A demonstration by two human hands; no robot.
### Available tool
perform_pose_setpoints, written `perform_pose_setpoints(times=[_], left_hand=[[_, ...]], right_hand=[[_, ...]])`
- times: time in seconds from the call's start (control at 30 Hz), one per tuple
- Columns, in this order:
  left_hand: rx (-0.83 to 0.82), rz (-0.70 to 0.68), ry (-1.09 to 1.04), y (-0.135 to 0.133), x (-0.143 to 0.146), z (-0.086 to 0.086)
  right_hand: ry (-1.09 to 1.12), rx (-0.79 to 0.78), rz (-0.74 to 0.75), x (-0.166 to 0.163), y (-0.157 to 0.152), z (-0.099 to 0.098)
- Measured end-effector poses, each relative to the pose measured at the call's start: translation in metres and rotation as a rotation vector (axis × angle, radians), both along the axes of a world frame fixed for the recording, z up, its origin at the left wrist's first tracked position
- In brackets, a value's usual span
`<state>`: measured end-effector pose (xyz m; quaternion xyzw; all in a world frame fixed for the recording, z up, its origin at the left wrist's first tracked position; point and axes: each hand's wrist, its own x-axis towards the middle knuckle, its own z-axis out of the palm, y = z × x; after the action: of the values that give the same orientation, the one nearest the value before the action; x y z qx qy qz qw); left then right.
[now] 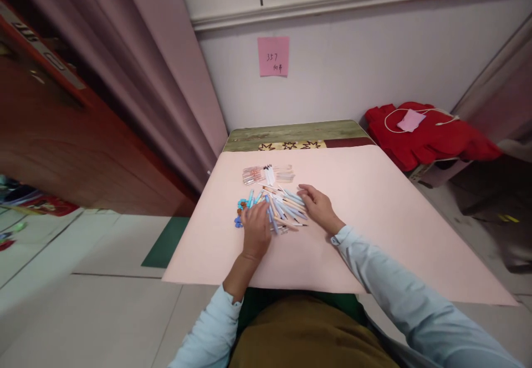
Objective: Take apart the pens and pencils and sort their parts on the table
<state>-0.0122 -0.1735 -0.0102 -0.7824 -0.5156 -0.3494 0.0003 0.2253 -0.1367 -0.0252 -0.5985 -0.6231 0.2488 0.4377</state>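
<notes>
A loose pile of pens [282, 207] in blue, tan and white lies on the pink sheet [366, 235] covering the table. My left hand [255, 228] rests palm down on the pile's left side, its fingers curled over some pens. My right hand [318, 207] lies flat on the pile's right edge with fingers stretched toward the pens. Small blue caps [240, 213] sit just left of my left hand. A separate row of clear and pink pens [268, 174] lies farther back on the sheet.
The table's patterned back edge [291, 135] meets a pale wall with a pink sticky note [273, 56]. A red garment [428, 135] with a white cord lies on a box at right. A curtain and a red-brown door [62, 135] stand at left.
</notes>
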Motion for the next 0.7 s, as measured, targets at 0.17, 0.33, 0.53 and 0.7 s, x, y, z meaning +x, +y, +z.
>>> perform_pose_setpoints(times=[0.17,0.33,0.53,0.7], left_hand=[[-0.009,0.205,-0.325,0.007,-0.018,0.001],[-0.062,0.292,-0.441,0.017,-0.037,0.001],[-0.237,0.424,-0.254,0.032,-0.048,-0.006],[-0.242,0.400,-0.179,0.030,-0.040,-0.013]], right_hand=[[0.191,-0.067,0.027,0.030,0.015,-0.010],[-0.024,-0.024,-0.075,0.025,0.015,-0.007],[-0.406,0.025,-0.124,0.009,0.003,-0.001],[-0.362,0.061,-0.020,0.011,0.005,-0.002]])
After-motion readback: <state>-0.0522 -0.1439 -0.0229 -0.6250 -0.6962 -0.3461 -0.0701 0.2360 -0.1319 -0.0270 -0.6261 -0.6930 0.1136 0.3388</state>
